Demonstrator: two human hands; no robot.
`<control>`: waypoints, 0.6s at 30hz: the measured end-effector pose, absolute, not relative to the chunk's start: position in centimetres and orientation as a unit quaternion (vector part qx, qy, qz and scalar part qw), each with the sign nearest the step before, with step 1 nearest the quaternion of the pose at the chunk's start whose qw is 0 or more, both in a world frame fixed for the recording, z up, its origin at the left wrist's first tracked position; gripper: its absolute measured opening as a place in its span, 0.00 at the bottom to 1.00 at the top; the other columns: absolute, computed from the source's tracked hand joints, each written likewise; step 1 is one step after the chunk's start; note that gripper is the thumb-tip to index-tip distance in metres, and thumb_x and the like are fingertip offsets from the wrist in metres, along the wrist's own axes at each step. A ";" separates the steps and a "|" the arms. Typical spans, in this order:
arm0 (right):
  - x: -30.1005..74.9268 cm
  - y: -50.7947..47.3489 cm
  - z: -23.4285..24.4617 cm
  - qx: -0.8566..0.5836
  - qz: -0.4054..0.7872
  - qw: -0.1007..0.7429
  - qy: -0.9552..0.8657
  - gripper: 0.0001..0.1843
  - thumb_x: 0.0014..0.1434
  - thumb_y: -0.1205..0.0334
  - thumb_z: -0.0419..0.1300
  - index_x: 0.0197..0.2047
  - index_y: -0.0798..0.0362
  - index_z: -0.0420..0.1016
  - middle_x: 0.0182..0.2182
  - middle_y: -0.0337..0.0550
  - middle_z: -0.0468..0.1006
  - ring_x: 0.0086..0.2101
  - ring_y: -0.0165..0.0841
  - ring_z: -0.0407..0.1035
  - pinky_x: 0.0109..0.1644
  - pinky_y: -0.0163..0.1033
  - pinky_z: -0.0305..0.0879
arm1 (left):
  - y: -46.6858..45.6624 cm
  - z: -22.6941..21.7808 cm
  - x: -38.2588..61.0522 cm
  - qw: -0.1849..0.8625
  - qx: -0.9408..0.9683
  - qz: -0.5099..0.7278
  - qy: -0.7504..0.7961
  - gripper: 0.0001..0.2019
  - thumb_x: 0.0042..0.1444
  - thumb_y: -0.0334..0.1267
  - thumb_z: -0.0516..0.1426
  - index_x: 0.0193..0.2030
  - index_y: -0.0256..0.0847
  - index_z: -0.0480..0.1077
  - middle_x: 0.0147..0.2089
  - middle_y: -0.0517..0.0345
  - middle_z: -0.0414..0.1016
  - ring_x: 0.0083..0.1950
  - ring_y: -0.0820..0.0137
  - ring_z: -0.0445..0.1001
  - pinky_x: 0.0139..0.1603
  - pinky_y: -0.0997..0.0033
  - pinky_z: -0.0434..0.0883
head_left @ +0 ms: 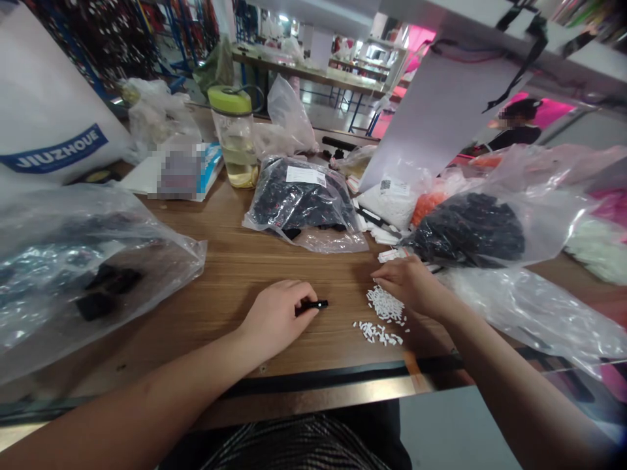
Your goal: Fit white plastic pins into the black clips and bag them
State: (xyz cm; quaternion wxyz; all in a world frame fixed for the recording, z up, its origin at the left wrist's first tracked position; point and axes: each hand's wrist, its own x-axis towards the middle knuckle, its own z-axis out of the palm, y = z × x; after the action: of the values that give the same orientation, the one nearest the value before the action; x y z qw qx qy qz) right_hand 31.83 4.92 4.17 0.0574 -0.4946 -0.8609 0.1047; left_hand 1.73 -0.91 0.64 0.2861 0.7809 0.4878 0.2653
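My left hand [283, 312] rests at the middle of the wooden table [220, 274]. Thumb and fingers pinch a small black plastic piece [313, 305] that has a light spot near its end. Over the far edge of a pile of small white pieces [385, 303] is my right hand [407, 284], its fingertips pressed together. A tiny white bit seems to show at those fingertips, too small to name. Closer to the table's front edge lies a looser, smaller group of white pieces [379, 333].
Clear bags of black parts stand at the back [301, 202], on the right [470, 228] and on the left [108, 261]. Behind are a bottle with a green lid [232, 137] and a white JIUZHOUE sack [53, 117]. Another person [519, 127] is far right.
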 end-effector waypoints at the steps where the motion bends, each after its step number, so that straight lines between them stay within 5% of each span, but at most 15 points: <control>1: 31.9 4.9 4.2 -0.501 0.117 0.064 -0.855 0.12 0.61 0.63 0.57 0.36 0.47 0.84 0.34 0.43 0.84 0.34 0.37 0.75 0.43 0.42 0.65 | -0.9 0.7 1.7 0.286 0.780 0.267 0.488 0.02 0.56 0.34 0.61 0.34 0.44 0.72 0.34 0.61 0.75 0.36 0.68 0.71 0.37 0.67 0.66; 18: 30.3 4.4 4.4 -0.539 0.049 0.031 -0.840 0.10 0.58 0.66 0.57 0.27 0.51 0.77 0.26 0.42 0.79 0.29 0.35 0.71 0.42 0.42 0.61 | -0.9 1.0 1.9 0.286 0.779 0.261 0.492 0.03 0.55 0.32 0.62 0.34 0.43 0.72 0.33 0.62 0.73 0.35 0.68 0.71 0.38 0.66 0.66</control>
State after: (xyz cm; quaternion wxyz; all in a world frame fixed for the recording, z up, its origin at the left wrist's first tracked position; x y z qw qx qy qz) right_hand 30.26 4.40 4.43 0.0311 -0.5393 -0.8401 0.0487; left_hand 1.87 -0.91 1.04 0.2864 0.7795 0.4923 0.2610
